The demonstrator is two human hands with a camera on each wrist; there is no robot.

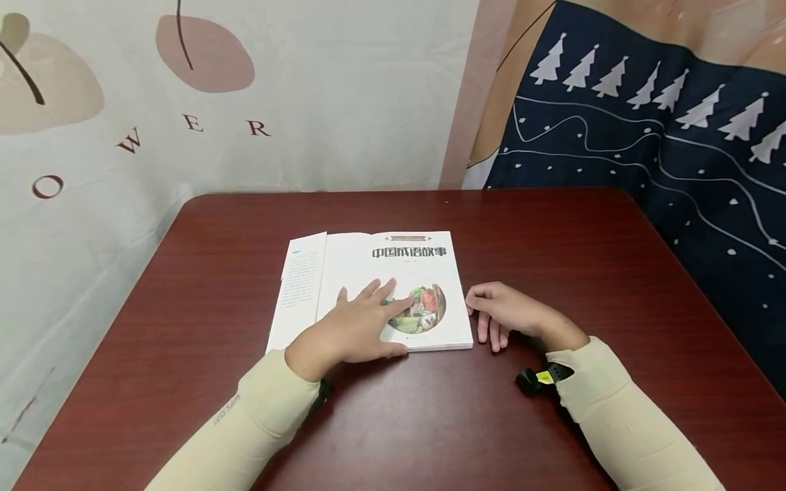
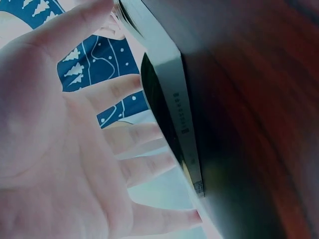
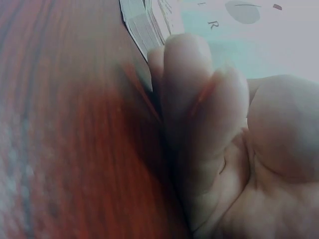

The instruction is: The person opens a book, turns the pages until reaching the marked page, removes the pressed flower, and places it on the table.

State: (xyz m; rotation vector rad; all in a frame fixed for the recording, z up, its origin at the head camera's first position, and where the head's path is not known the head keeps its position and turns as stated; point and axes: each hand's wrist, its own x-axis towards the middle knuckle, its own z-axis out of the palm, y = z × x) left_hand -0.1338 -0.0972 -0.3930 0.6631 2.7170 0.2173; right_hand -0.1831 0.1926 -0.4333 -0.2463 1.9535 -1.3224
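Observation:
A book [image 1: 350, 262] lies opened on the table, showing a white title page with dark Chinese characters and a round coloured picture [image 1: 432, 310]. Its printed flap [image 1: 301, 273] is folded out to the left. My left hand [image 1: 362, 327] rests on the page with fingers spread, partly covering the picture. In the left wrist view the book's spine [image 2: 182, 119] shows beyond the fingertips. Just off the book's right edge is my right hand [image 1: 506, 310], its fingers loosely bent and low over the table. The right wrist view shows the page edges [image 3: 142, 25] beyond these fingers [image 3: 187, 74].
The dark red wooden table [image 1: 215, 239] extends around the book on all sides. Behind it hangs a pale cloth [image 1: 344, 102] with letters and leaf shapes. A navy cloth [image 1: 614, 129] with white trees hangs at the right. A black wrist device [image 1: 534, 380] sits under the right sleeve.

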